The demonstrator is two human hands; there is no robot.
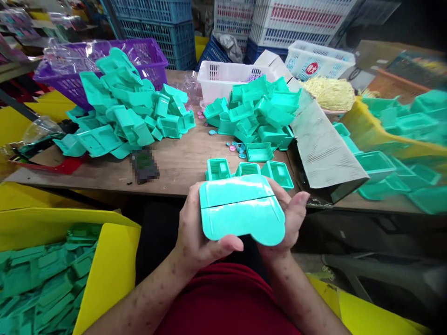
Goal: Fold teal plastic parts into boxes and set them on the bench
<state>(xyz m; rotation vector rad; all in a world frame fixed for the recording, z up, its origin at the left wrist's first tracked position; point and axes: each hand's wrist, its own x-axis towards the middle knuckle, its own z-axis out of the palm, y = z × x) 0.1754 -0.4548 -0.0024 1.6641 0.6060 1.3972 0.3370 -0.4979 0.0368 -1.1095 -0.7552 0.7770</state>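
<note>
A glossy teal plastic piece [240, 209] with a dark seam across it is held between both hands, in front of my lap at the table's near edge. My left hand [199, 232] grips its left side, with the thumb along the lower edge. On its right side is my right hand [288, 218], thumb pointing out to the right and fingers partly hidden behind the piece. Just beyond it, several small open teal boxes [279, 174] stand in a row, partly covered by the piece.
Heaps of teal parts lie on the wooden table [174, 163], left and right. Behind are a purple basket [157, 60] and a white basket [213, 81]. A cardboard box [324, 144] stands right. A yellow bin [104, 270] of teal parts is at lower left.
</note>
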